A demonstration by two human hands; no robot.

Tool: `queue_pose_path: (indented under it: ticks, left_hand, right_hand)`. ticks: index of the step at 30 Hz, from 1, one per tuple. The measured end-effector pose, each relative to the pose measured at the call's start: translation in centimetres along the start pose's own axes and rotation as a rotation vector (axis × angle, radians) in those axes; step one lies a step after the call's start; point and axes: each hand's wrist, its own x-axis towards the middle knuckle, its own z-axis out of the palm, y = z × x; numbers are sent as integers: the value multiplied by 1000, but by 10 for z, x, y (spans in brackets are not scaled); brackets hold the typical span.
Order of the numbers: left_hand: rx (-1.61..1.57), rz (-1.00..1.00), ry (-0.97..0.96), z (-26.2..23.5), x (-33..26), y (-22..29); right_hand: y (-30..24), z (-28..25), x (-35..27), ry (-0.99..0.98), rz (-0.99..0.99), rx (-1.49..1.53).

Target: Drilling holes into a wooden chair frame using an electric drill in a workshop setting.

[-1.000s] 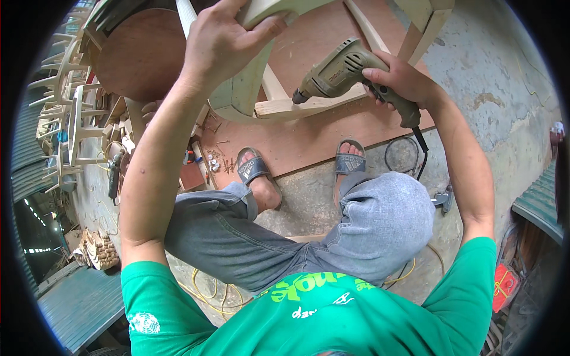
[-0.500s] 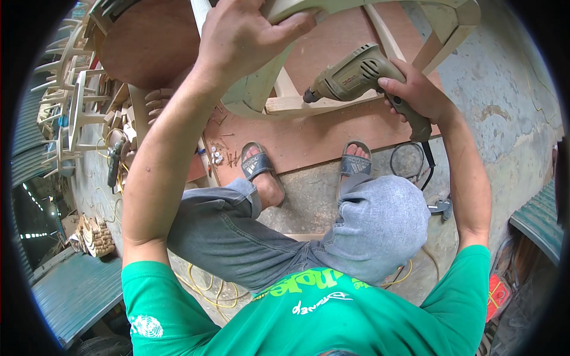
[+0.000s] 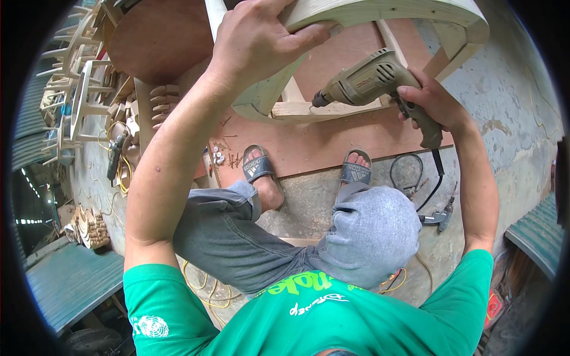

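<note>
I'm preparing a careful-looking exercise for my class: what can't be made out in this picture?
All in the head view:
- Left hand: most fingertips, lost past the top edge or behind the wood.
- Curved wooden furniture frame: its upper part, cut off by the top edge.
- Right hand: some fingers, hidden behind the power drill's handle.
- Drill tip: too small to tell whether it touches wood.
- Loose fasteners: too small to count.

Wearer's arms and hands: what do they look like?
Left hand and right hand are ungloved, no watch visible. Forearms bare below short green sleeves. Left sleeve bears a round white emblem; right sleeve looks plain.
</note>
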Motion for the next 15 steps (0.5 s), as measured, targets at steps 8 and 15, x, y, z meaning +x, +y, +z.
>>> queue_pose_path:
  ticks: [8, 15]
  left_hand:
    - [-81, -13, -15, -1, 0, -1]
    - [-111, -7, -15, 2, -1, -1]
  right_hand:
    - [3, -11, -5, 16, -29, 43]
    - [6, -25, -33, 191, -31, 129]
